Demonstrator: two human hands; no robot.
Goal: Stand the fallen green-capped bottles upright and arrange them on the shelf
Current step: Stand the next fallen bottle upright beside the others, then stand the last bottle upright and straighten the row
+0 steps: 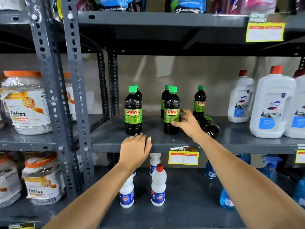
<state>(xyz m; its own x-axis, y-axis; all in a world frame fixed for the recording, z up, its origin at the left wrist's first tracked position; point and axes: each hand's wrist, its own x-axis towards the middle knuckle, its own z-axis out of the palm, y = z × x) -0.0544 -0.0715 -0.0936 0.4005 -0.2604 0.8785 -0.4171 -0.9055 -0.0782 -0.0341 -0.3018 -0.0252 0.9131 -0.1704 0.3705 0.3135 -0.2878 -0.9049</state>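
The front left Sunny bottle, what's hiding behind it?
Behind the front left Sunny bottle stands another green-capped bottle. Only its cap and dark shoulder peek out; its label and lower body are covered.

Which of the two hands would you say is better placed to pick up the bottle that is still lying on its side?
The right hand, probably: it is open on the shelf right beside the fallen bottle. The left hand rests at the shelf's front edge, below the leftmost upright bottle.

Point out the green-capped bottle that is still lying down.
The fallen bottle lies on its side on the middle shelf, right of centre in the head view, just behind the right hand and below the rightmost standing bottle.
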